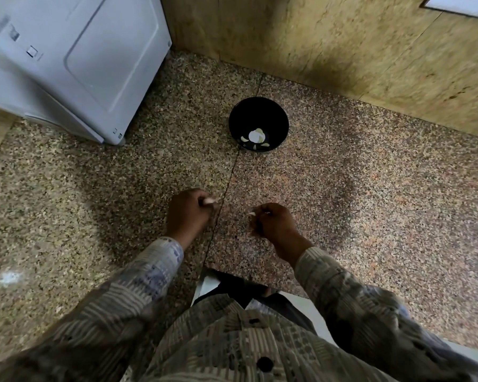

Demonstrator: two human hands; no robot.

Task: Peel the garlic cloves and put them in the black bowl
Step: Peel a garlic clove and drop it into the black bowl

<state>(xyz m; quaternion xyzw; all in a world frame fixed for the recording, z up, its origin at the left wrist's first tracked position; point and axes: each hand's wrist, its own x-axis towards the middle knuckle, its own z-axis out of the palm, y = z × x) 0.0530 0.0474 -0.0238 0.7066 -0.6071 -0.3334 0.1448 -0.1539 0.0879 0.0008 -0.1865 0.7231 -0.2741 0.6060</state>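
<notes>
Left hand [189, 213] had its fingers curled tight round a pale garlic clove [210, 200], tip poking out. Right hand [273, 224], apart from it, pinched a tiny whitish scrap [251, 214], too blurry to say what. Both hung over the speckled granite counter [342, 188]. Further back sat the round glossy black bowl [249, 111], a few smooth peeled cloves [255, 137] at the bottom. Boxy white appliance [80, 64] off left.

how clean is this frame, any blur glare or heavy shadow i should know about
Head view: the left hand, its garlic clove and the right hand are motion-blurred; a round white glare spot sits in the black bowl beside the peeled cloves; a dark shadow falls on the wall behind it; a paler glare patch marks the counter at lower left.
</notes>
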